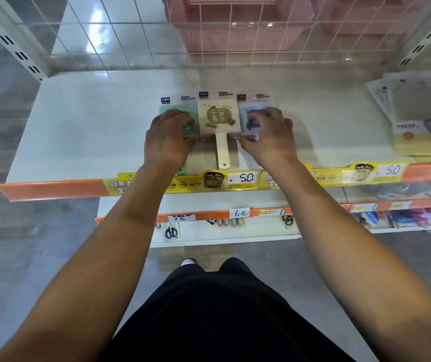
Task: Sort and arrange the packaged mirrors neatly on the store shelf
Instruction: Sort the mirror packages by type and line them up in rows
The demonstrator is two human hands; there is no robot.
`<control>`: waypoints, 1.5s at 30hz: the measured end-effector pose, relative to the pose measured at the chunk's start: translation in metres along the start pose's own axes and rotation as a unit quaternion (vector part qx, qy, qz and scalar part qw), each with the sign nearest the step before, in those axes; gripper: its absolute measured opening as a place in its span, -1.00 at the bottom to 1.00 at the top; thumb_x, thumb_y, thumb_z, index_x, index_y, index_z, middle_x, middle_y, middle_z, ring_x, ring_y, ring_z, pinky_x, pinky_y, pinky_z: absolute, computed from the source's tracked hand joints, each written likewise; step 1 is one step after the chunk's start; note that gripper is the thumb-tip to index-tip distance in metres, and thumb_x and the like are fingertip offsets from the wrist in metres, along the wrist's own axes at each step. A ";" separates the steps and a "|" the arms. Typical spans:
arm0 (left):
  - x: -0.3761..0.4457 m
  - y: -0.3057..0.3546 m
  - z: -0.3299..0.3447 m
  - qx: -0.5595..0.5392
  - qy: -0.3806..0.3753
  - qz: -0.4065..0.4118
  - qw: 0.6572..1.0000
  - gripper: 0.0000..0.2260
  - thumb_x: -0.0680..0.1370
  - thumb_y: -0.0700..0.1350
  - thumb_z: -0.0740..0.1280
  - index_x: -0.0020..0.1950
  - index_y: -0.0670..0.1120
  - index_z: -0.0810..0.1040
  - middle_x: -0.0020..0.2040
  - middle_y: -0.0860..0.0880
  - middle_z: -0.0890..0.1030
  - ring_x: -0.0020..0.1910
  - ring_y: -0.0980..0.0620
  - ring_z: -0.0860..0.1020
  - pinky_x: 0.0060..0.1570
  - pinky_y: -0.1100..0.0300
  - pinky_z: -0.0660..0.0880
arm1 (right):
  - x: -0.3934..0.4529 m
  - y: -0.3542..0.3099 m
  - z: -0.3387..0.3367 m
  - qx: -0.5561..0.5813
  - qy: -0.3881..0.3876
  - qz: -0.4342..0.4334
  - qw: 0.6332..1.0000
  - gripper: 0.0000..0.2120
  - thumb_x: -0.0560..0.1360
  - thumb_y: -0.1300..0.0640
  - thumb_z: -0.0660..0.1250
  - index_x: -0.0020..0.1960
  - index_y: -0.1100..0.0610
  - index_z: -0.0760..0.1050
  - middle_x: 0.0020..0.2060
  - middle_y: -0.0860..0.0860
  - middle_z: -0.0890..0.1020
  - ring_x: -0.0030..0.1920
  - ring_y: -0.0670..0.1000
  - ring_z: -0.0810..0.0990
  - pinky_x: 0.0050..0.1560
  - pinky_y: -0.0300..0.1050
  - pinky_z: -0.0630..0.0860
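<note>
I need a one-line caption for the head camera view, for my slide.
Left hand on the green mirror, right hand on the lilac one, flanking the cream mirror.

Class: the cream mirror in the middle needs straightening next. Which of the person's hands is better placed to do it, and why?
Either could, slightly the right hand: its thumb sits at the cream mirror's lower right corner beside the handle. The left hand covers the green mirror; the right rests on the lilac mirror.

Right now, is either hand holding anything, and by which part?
Left hand grips the green mirror at the lower edge of its head; right hand grips the lilac mirror likewise. The cream mirror between them is unheld.
</note>
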State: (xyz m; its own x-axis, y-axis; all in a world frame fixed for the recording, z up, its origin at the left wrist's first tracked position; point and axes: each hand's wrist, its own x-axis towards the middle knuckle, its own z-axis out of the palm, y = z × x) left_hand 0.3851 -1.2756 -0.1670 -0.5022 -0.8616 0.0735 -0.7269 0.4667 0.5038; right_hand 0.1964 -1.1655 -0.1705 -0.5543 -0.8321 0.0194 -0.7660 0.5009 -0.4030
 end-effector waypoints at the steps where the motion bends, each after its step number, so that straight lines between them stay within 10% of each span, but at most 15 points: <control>1: 0.000 0.001 0.000 0.001 0.000 -0.002 1.000 -0.65 0.43 -0.03 0.46 0.20 0.00 0.57 0.27 0.02 0.51 0.25 -0.08 0.45 0.16 0.08 0.43 | 0.000 0.000 0.000 0.004 -0.001 0.002 1.000 -0.48 0.44 -0.18 0.41 0.32 0.02 0.46 0.34 0.05 0.37 0.25 0.21 0.37 0.21 -0.01 0.38; 45: -0.002 0.017 0.001 0.012 -0.041 -0.020 0.999 -0.66 0.50 0.04 0.40 0.26 0.14 0.49 0.34 0.05 0.41 0.39 -0.19 0.24 0.30 -0.15 0.27 | -0.002 -0.014 -0.002 -0.021 -0.030 0.020 0.999 -0.47 0.48 -0.21 0.35 0.41 -0.15 0.35 0.40 0.00 0.32 0.28 0.29 0.33 0.25 0.12 0.39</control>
State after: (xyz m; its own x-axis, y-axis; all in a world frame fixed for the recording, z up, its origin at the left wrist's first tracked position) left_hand 0.3732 -1.2660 -0.1588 -0.5081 -0.8611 -0.0171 -0.7581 0.4377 0.4834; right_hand 0.2078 -1.1709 -0.1629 -0.5655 -0.8232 -0.0507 -0.7573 0.5426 -0.3635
